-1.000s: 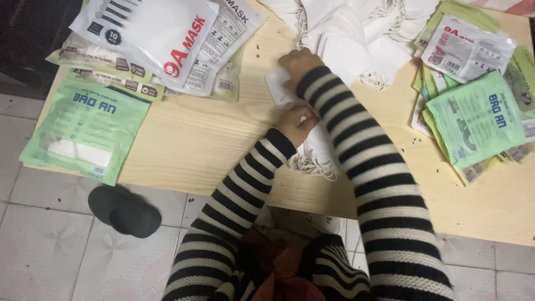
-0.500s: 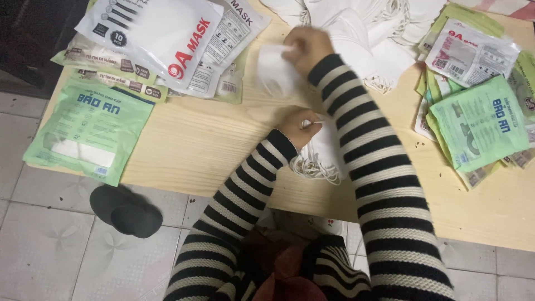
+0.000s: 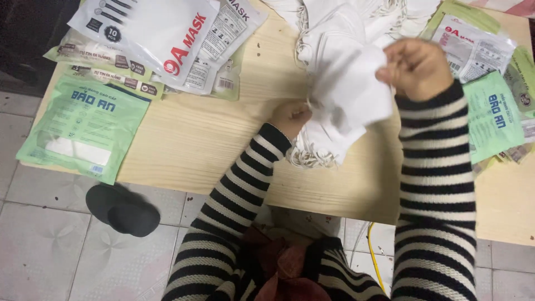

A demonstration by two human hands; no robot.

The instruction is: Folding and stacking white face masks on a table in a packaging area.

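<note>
The right hand is closed on the top edge of a white mask, pinching it between thumb and fingers and holding it lifted above the table. The mask hangs down and to the left of that grip, blurred, and its lower left edge meets the left hand, whose fingers are curled shut on it or on its ear loop; which of the two cannot be told. Directly under the held mask, just right of the left hand, lies a stack of masks with its loops spilling toward the near table edge. Beyond both grips, at the far edge, sits a loose heap of masks. Right of the right hand, close to its wrist, lie a green packet and a white packet on top of further packets. Well to the left of the left hand are a big white pouch overlapping other packets and, nearer the person, a green pouch overhanging the table edge. Below that, on the tiled floor, rests a black slipper. Both sleeves are black-and-white striped.
</note>
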